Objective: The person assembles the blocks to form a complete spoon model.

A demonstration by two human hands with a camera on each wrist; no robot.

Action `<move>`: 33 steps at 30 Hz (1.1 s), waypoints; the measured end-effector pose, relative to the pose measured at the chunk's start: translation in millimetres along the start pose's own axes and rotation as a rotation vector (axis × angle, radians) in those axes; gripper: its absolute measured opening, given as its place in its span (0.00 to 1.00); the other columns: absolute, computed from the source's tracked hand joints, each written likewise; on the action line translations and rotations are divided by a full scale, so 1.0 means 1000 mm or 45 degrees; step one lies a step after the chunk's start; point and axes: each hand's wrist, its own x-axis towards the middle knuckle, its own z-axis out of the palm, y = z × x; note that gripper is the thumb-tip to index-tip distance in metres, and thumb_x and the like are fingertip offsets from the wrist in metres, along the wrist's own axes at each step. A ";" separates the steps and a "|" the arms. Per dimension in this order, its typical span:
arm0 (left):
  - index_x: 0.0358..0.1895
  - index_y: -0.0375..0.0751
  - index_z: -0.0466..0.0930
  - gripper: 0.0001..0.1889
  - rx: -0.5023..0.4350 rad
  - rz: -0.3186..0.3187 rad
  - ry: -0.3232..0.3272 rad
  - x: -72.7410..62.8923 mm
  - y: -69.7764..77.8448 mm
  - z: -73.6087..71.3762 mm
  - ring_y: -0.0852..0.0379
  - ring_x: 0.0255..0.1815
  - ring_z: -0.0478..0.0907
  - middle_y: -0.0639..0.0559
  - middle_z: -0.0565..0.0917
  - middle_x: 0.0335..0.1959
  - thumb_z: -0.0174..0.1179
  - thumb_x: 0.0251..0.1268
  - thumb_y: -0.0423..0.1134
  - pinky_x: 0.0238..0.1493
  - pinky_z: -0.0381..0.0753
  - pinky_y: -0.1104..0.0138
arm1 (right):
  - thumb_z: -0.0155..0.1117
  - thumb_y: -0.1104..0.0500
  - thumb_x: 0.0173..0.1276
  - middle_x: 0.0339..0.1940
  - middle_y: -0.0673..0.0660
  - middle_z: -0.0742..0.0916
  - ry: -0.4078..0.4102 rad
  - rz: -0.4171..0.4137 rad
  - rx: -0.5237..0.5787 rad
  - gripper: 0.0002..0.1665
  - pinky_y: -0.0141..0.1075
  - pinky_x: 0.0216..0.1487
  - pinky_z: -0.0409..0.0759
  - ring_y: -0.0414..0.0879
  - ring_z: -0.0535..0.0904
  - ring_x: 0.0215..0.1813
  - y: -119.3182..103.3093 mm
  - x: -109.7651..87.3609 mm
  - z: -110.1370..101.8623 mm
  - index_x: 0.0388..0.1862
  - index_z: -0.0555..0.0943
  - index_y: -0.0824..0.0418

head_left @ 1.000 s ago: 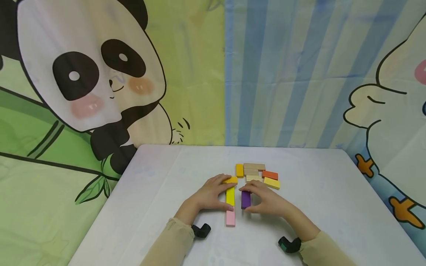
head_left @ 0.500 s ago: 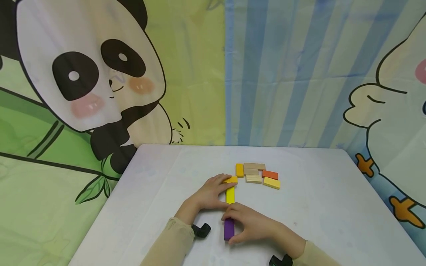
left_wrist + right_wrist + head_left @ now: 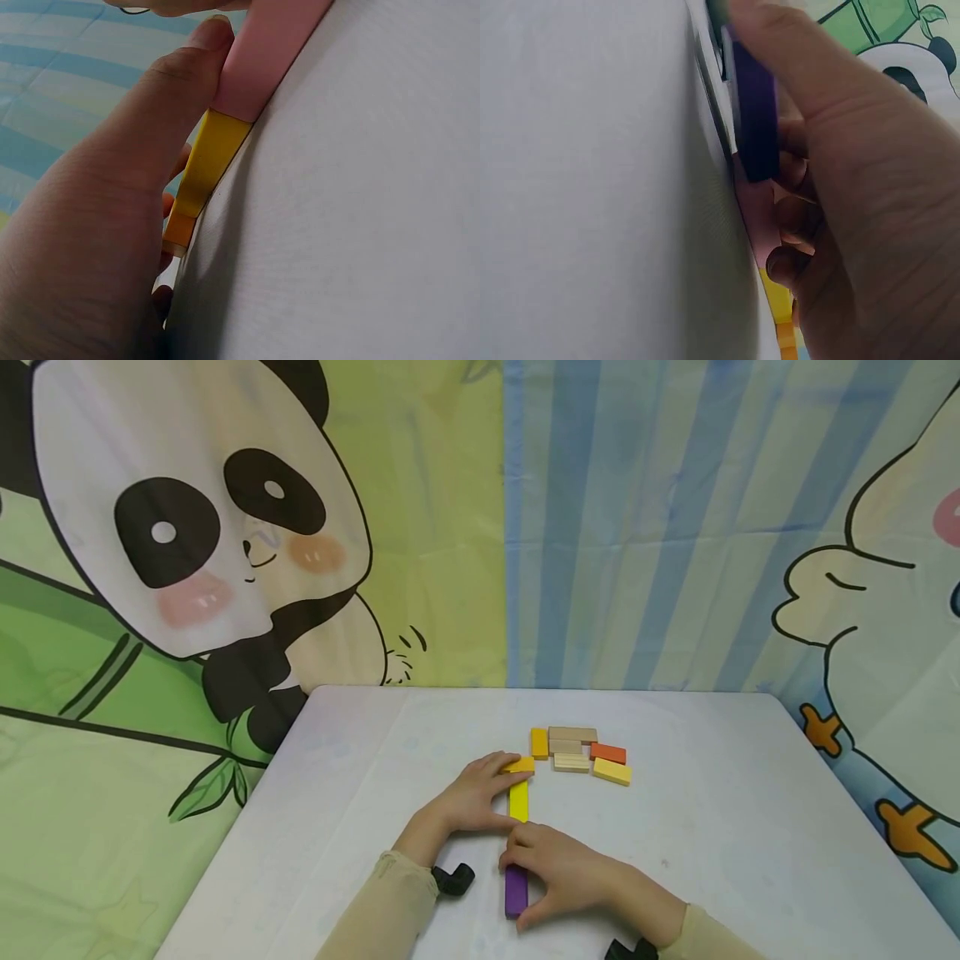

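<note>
Grip of the right hand (image 3: 562,867) pinches a purple block (image 3: 516,896); left hand (image 3: 468,795), spread wide, spans a yellow block (image 3: 519,803), thumb touching a pink block (image 3: 266,60), fingers at orange (image 3: 523,765).

Pink block (image 3: 262,60) was hidden under right hand (image 3: 558,867) in head view; in left wrist view, its upper end ran past top edge. Far end of purple block (image 3: 516,893) was covered by right hand; contact with pink block could not be told. Amber block (image 3: 522,765) was partly covered by left hand (image 3: 471,795). Bottom edge cut left sleeve (image 3: 378,914), right sleeve (image 3: 705,935) and black device (image 3: 632,951) at right wrist. Dark green patch (image 3: 718,11) near right hand was too blurred to name.
</note>
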 end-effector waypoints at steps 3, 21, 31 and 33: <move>0.76 0.71 0.55 0.45 0.006 0.001 0.000 0.001 -0.001 0.001 0.52 0.82 0.46 0.61 0.51 0.80 0.57 0.54 0.76 0.79 0.50 0.49 | 0.63 0.20 0.51 0.48 0.39 0.71 -0.018 0.000 -0.073 0.41 0.30 0.54 0.73 0.33 0.68 0.48 -0.001 0.000 0.001 0.55 0.76 0.42; 0.77 0.70 0.55 0.46 -0.002 -0.012 -0.013 0.000 0.000 0.001 0.52 0.82 0.45 0.61 0.50 0.81 0.57 0.54 0.76 0.79 0.51 0.48 | 0.61 0.18 0.46 0.47 0.41 0.72 -0.023 -0.061 -0.168 0.46 0.27 0.48 0.70 0.34 0.67 0.45 -0.004 0.001 -0.003 0.58 0.77 0.43; 0.76 0.74 0.52 0.45 0.003 -0.021 -0.015 0.001 -0.001 0.003 0.52 0.82 0.45 0.62 0.49 0.81 0.58 0.54 0.75 0.79 0.50 0.48 | 0.61 0.18 0.48 0.48 0.41 0.72 -0.049 -0.067 -0.127 0.45 0.26 0.49 0.70 0.34 0.67 0.46 -0.001 0.001 -0.004 0.59 0.77 0.41; 0.76 0.74 0.53 0.45 0.004 -0.016 -0.013 0.001 -0.001 0.003 0.52 0.82 0.45 0.62 0.49 0.81 0.58 0.54 0.75 0.79 0.50 0.48 | 0.62 0.19 0.48 0.48 0.40 0.73 -0.035 -0.066 -0.095 0.44 0.26 0.49 0.71 0.33 0.68 0.46 0.000 0.001 -0.004 0.60 0.77 0.42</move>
